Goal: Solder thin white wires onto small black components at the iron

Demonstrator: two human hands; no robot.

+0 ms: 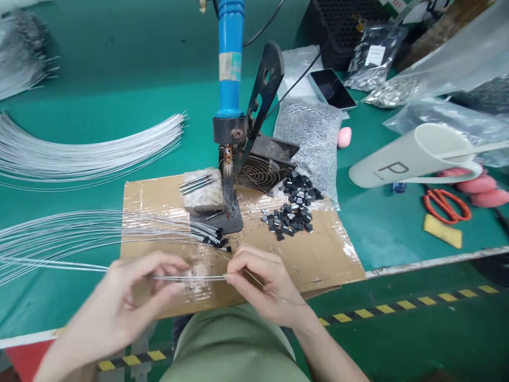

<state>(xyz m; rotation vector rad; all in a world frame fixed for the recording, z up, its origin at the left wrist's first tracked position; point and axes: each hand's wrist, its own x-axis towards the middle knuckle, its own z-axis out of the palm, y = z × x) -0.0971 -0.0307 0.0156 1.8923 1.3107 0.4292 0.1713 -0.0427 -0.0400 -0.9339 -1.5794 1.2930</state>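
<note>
A few white wires (199, 278) run level between my two hands. My left hand (135, 292) is curled loosely around them, thumb and index fingertips a little apart. My right hand (262, 281) pinches their ends between thumb and fingers. A thin silvery wire (274, 295), like solder, loops over the right fingers, its tip poking out beyond them. Just ahead lie more white wires (159, 225) with small black pieces (218, 241) on their ends. A blue-handled soldering iron (230, 69) stands clamped, tip down, above a dark metal base (233, 220).
Cardboard (318, 260) covers the green bench under my hands. Small black parts (294, 207) lie piled right of the iron, near a fan (262, 164). A white wire bundle (99, 151) curves at left. A white mug (409, 156), red-handled scissors (447, 206) and a yellow sponge (442, 231) are at right.
</note>
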